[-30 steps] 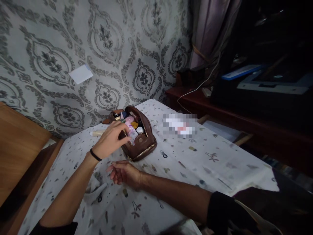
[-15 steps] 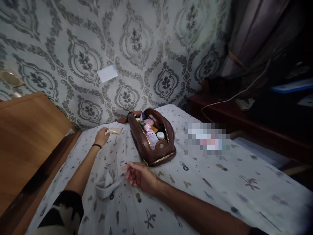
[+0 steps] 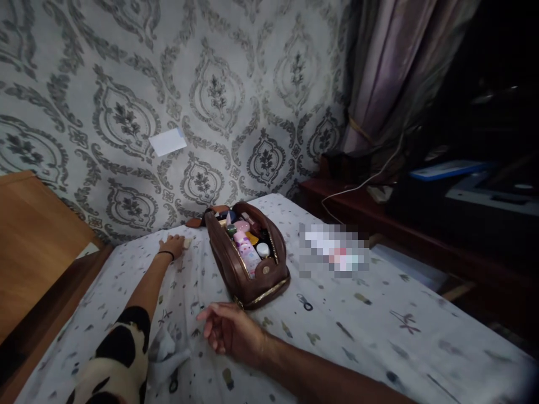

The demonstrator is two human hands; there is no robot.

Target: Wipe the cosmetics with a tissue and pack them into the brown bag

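My left hand point(image 3: 172, 246) lies palm down on the patterned sheet, over a small cream tube point(image 3: 187, 243) whose end shows past the fingers; whether they grip it is hard to tell. Near the front of the brown bag point(image 3: 227, 268), my right hand point(image 3: 229, 331) rests palm sideways with loosely curled fingers and nothing in them. The bag stands unzipped, with a pink patterned bottle point(image 3: 248, 253), a white-capped jar point(image 3: 263, 249) and other small items inside.
A crumpled grey-white cloth point(image 3: 166, 353) lies by my left forearm. Right of the bag is a blurred-out item point(image 3: 334, 249). A wooden panel point(image 3: 42, 241) stands at left, a dark red shelf point(image 3: 337, 196) with a white cable at right. Patterned wallpaper point(image 3: 214, 90) rises behind.
The view has shifted right. My left hand has moved from holding the tube's end to lying flat over it, covering most of it. My right hand keeps its loose curl.
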